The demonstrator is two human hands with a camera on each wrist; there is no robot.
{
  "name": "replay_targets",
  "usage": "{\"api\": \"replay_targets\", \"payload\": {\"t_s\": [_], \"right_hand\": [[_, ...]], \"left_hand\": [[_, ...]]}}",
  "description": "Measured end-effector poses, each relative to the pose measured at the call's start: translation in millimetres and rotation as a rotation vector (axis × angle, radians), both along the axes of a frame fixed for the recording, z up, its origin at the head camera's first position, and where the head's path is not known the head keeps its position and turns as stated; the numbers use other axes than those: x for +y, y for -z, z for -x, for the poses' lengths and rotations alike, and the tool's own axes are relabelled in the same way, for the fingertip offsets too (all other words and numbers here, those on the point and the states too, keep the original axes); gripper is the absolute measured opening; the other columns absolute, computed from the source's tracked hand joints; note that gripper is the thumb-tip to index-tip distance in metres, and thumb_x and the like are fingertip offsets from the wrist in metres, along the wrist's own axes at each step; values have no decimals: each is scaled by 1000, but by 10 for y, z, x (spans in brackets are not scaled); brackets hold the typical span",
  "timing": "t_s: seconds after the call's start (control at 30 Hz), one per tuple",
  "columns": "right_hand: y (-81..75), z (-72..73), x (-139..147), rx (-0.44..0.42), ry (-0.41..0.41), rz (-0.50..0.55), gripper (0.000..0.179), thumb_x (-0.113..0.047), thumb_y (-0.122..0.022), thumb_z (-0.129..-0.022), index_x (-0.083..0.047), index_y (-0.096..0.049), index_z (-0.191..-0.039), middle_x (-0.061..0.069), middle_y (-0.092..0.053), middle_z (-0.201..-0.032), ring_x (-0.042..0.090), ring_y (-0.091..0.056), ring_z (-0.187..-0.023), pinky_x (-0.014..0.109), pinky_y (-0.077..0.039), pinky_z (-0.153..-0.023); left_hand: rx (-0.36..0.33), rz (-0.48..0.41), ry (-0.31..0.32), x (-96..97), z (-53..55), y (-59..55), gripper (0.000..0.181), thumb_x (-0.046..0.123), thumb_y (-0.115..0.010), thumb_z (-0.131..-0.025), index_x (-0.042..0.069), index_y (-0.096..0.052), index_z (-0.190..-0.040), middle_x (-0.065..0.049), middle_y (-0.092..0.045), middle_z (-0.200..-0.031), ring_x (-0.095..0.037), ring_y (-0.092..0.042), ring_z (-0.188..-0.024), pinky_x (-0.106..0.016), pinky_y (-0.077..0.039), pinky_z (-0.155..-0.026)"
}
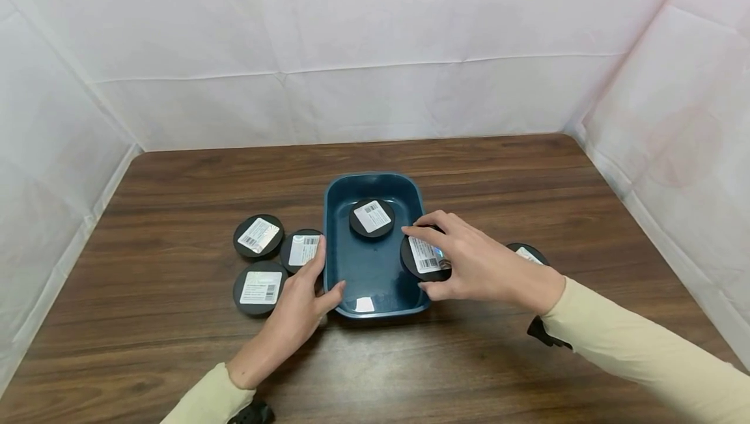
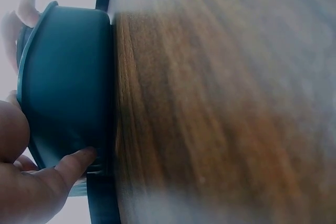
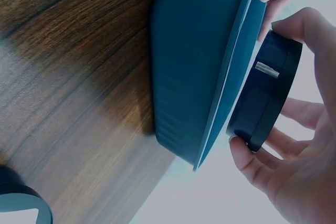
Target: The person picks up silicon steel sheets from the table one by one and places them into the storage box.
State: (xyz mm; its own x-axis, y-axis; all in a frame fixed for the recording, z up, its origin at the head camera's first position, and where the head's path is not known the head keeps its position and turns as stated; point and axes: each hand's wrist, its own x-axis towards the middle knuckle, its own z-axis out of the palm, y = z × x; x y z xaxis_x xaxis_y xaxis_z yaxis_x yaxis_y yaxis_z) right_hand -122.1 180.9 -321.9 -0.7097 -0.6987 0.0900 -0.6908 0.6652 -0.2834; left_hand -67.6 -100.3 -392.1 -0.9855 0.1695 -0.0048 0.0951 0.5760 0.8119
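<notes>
A dark blue tray (image 1: 375, 274) stands on the table, with one flat round black container (image 1: 356, 225) bearing a white label inside it. My left hand (image 1: 299, 313) grips the tray's near left rim, its thumb over the edge; the left wrist view shows fingers against the outer wall (image 2: 68, 87). Between thumb and fingertips, my right hand (image 1: 477, 264) holds another labelled round black container (image 1: 426, 256) above the tray's right rim. That held container (image 3: 262, 98) appears tilted and raised off the rim in the right wrist view.
Left of the tray lie three more labelled black containers (image 1: 258, 237), one of them partly behind the left hand. Another black container (image 1: 528, 253) sits to the right, half hidden by the right wrist. White cloth walls (image 1: 375, 105) surround the wooden table (image 1: 176, 346).
</notes>
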Motion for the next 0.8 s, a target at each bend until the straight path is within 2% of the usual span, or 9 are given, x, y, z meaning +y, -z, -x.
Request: {"api": "replay_targets", "payload": {"t_s": [0.17, 0.37, 0.8], "right_hand": [[2, 35, -34, -5, -16, -19, 76, -39, -79, -80, -15, -51, -147, 10, -51, -141, 23, -54, -121, 39, -53, -93], [24, 101, -112, -15, -72, -32, 76, -38, -80, -81, -14, -51, -147, 10, -51, -141, 22, -55, -119, 38, -53, -94], [75, 191, -179, 24, -125, -32, 73, -34, -80, -80, -13, -54, -145, 12, -53, -140, 23, -56, -119, 38, -54, -95]], "left_hand": [[2, 3, 1, 2, 6, 6, 81, 17, -62, -99, 2, -12, -160, -25, -36, -158, -32, -43, -143, -51, -43, -110], [-4, 5, -7, 4, 18, 14, 83, 18, -63, -98, 2, -11, -160, -24, -35, -158, -31, -42, -144, -50, -42, -111], [24, 2, -2, 13, 7, 18, 81, 15, -63, -98, 0, -12, -159, -26, -37, -157, -33, -46, -141, -51, -45, -108]]}}
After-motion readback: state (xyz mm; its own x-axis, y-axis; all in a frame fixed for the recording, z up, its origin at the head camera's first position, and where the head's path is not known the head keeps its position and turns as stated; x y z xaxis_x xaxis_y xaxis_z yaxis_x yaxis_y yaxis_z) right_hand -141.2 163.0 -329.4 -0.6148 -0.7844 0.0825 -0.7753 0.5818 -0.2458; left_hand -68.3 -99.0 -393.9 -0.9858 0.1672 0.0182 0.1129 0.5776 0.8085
